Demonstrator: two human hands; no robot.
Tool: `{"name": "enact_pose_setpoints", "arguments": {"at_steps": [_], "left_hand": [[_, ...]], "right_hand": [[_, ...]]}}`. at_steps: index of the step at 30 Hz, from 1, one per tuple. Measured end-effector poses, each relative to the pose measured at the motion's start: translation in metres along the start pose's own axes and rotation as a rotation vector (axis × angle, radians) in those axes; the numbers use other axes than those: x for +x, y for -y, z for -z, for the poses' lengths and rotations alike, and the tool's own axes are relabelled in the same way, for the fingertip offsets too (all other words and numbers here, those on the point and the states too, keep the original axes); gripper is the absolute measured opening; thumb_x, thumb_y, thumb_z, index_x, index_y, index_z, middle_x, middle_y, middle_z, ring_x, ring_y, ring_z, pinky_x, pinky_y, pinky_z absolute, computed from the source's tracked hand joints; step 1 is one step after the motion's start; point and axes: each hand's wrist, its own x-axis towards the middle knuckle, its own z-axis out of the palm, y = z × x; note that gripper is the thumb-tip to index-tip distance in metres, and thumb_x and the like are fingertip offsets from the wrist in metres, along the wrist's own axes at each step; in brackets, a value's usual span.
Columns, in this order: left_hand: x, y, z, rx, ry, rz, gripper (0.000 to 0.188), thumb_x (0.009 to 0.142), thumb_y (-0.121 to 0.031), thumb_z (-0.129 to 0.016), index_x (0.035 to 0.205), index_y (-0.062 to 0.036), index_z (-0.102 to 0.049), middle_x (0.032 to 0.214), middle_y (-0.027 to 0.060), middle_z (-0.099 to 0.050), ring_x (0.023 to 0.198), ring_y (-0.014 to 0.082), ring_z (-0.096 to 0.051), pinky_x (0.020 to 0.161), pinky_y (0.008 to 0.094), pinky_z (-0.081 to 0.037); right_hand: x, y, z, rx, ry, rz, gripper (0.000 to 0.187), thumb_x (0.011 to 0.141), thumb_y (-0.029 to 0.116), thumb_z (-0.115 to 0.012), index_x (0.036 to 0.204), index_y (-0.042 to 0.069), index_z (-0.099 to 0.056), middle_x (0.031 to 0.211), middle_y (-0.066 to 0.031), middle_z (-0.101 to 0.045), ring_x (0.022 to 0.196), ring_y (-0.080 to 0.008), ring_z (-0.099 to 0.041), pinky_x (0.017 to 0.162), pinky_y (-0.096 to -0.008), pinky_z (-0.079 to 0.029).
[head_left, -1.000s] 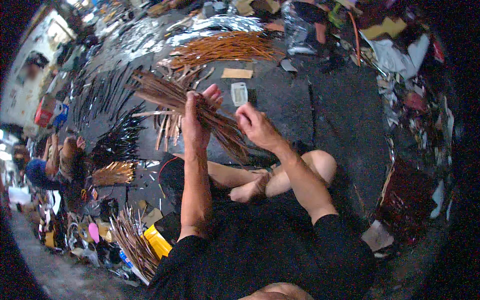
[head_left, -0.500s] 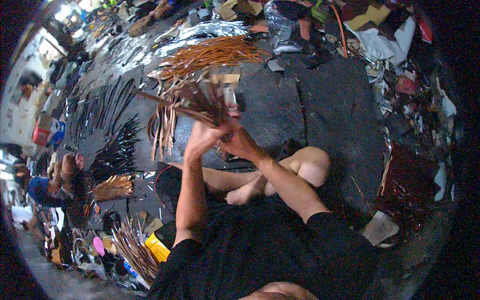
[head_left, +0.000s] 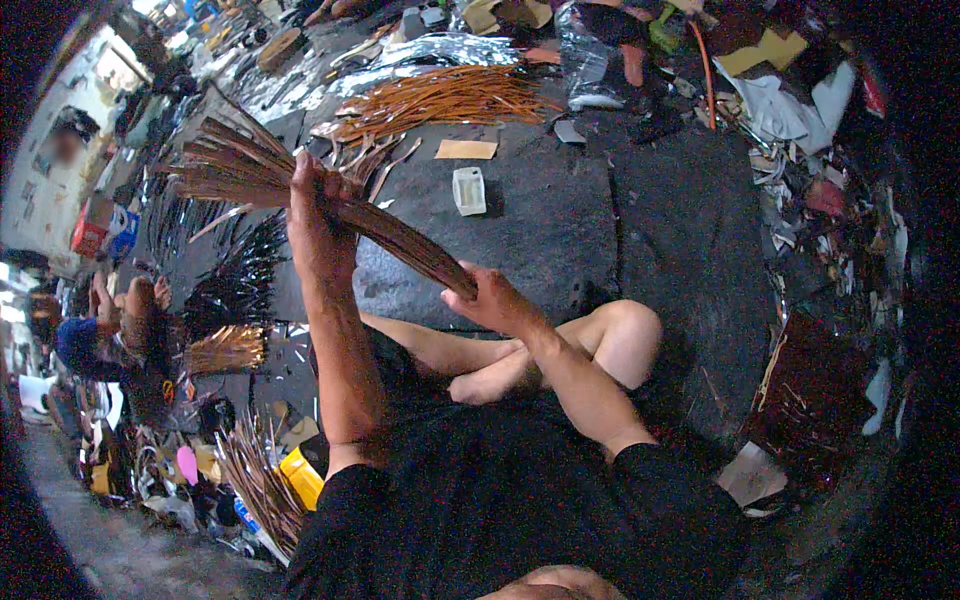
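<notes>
A bundle of long brown strips (head_left: 400, 236) is stretched between my two hands above the dark floor mat. My left hand (head_left: 318, 195) is wrapped round the bundle, and the loose ends fan out beyond it to the far left. At the other, narrower end my right hand (head_left: 492, 300) grips the strips, just above my crossed legs. A small white plastic tray (head_left: 468, 191) lies on the mat beyond the bundle, with a flat tan piece (head_left: 466, 149) farther off. Some loose strips on the mat are partly hidden behind my left hand and the bundle.
Orange-brown strips (head_left: 450, 100) lie in a pile at the far side. Black strips (head_left: 240, 270) and copper-coloured strips (head_left: 226, 349) are heaped on the left, near another person (head_left: 90, 345). A further brown bundle (head_left: 262, 475) stands by my left elbow. Scraps (head_left: 800, 205) litter the right side.
My hands, close together before, are now apart. My left hand has moved up and left with the bundle, which now lies straight between both hands. The white tray is now in plain view.
</notes>
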Motion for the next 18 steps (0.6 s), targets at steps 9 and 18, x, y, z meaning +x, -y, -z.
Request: {"name": "enact_pose_setpoints", "arguments": {"at_steps": [9, 18], "left_hand": [[-0.013, -0.116, -0.001, 0.388, 0.075, -0.088, 0.019, 0.091, -0.026, -0.061, 0.092, -0.0077, -0.057, 0.071, 0.0003, -0.053, 0.062, 0.0122, -0.052, 0.054, 0.0274, -0.042], [-0.136, -0.323, -0.026, 1.662, -0.022, 0.105, 0.027, 0.090, -0.024, -0.062, 0.107, -0.0026, -0.061, 0.083, 0.0028, -0.063, 0.073, 0.0151, -0.058, 0.065, 0.0303, -0.046]], "right_hand": [[0.011, 0.069, -0.049, 0.225, 0.268, 0.453, 0.058, 0.086, 0.039, -0.068, 0.128, 0.004, -0.049, 0.113, -0.0148, -0.061, 0.101, -0.0230, -0.059, 0.089, -0.0391, -0.047], [0.073, -0.092, -0.088, 0.587, -0.019, -0.143, 0.038, 0.093, 0.027, -0.062, 0.120, 0.000, -0.056, 0.106, -0.0085, -0.064, 0.086, -0.0124, -0.061, 0.074, -0.0269, -0.052]]}}
